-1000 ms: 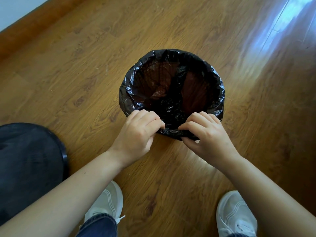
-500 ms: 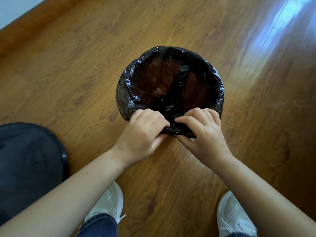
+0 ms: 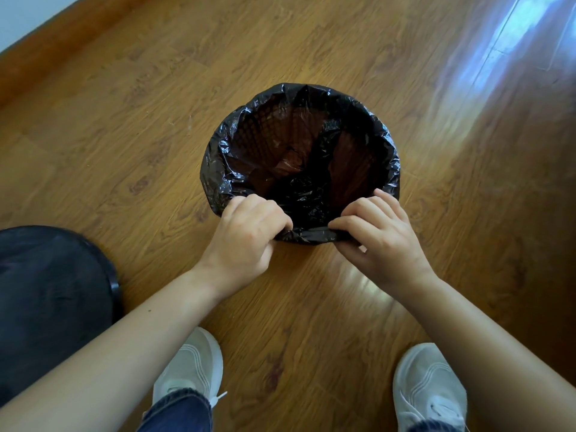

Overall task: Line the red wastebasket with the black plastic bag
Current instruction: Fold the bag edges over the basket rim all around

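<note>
Domestic-looking room: wood-laminate floor (image 3: 124, 126), wooden skirting (image 3: 53, 54) along pale wall (image 3: 21, 17), daylight glare (image 3: 514, 45) on boards.

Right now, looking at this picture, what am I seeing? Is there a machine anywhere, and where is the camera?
No machine here: these are a person's bare hands, filmed by a camera worn on the head, looking down. On the wooden floor stands a red wastebasket, its mesh showing through the black plastic bag draped over its rim. The left hand and right hand each pinch the bag's near edge. Below are two white shoes; a dark round object sits at the left, which I cannot identify.
</note>
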`<action>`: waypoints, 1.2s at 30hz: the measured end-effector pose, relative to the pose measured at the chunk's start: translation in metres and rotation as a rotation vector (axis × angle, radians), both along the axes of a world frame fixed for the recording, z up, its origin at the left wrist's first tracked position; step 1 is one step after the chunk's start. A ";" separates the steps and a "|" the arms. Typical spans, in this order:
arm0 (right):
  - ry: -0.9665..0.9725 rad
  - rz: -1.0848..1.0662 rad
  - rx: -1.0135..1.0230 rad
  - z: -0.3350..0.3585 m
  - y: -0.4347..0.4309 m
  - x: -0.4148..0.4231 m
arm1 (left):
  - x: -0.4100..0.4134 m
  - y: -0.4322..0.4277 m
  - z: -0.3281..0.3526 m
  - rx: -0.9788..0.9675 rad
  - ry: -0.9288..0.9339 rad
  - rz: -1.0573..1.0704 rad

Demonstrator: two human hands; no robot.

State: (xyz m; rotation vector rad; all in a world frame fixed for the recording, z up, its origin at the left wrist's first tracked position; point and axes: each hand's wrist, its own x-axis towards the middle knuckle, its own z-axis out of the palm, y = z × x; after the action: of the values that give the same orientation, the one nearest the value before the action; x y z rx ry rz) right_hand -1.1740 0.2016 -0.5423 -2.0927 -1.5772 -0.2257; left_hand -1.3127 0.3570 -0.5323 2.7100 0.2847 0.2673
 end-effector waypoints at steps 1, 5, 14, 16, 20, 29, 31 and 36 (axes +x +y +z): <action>0.022 0.000 -0.002 0.001 -0.001 0.003 | -0.001 0.002 0.000 0.000 -0.006 -0.003; 0.065 0.005 -0.008 0.001 -0.004 0.002 | -0.004 0.005 0.000 0.045 0.008 -0.017; 0.175 -0.073 -0.003 -0.002 0.008 -0.018 | 0.005 -0.015 0.006 0.040 -0.084 -0.080; 0.188 -0.079 -0.003 -0.003 0.009 -0.022 | 0.003 -0.015 0.004 0.020 -0.080 -0.064; 0.089 -0.027 0.028 0.002 0.002 -0.022 | 0.000 -0.016 0.000 -0.020 -0.065 -0.031; 0.047 0.040 -0.020 0.003 -0.010 0.002 | -0.005 -0.009 -0.002 -0.057 -0.073 0.001; 0.059 0.012 -0.017 0.003 -0.014 0.006 | -0.009 -0.006 0.000 -0.045 -0.062 -0.006; 0.074 -0.008 -0.016 0.001 -0.013 -0.001 | -0.012 -0.004 0.003 -0.022 -0.015 0.016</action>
State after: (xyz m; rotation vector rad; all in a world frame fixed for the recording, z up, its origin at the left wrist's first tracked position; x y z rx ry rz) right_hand -1.1747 0.1882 -0.5417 -2.0951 -1.5320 -0.1370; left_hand -1.3243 0.3530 -0.5289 2.6841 0.3038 0.2879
